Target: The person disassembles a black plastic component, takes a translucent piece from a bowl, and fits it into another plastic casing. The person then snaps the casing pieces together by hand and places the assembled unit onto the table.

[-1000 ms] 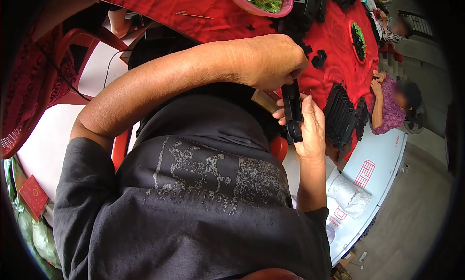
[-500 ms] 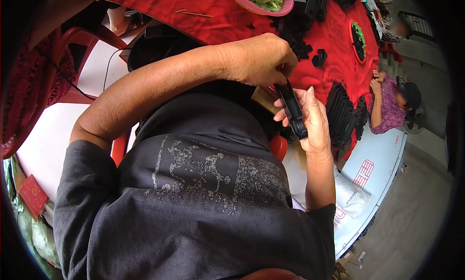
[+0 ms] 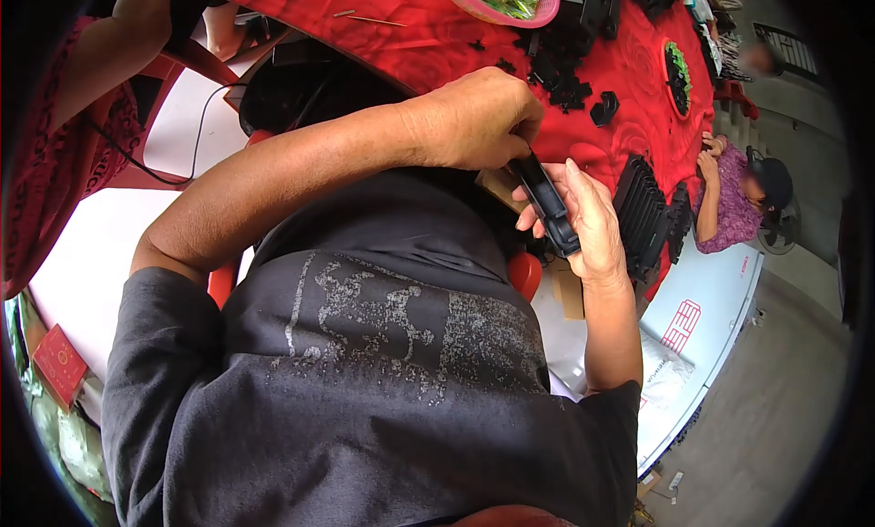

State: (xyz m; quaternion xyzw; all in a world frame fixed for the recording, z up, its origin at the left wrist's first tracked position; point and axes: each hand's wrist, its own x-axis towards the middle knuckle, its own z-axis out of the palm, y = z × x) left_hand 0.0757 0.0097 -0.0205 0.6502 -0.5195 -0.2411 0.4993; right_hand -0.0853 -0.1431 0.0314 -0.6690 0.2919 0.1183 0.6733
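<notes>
Black and elongated, one part point(image 3: 551, 208) sits right of centre in the head view — the right hand point(image 3: 597, 225) holds it in curled fingers. The left hand point(image 3: 478, 117) bunches narrow fingers at its upper end — gripping, I cannot tell.

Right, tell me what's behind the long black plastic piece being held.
Behind the long black plastic piece is the right hand, its thumb showing on one side, its other fingers on the other. The stretch of hand between them is covered.
</notes>
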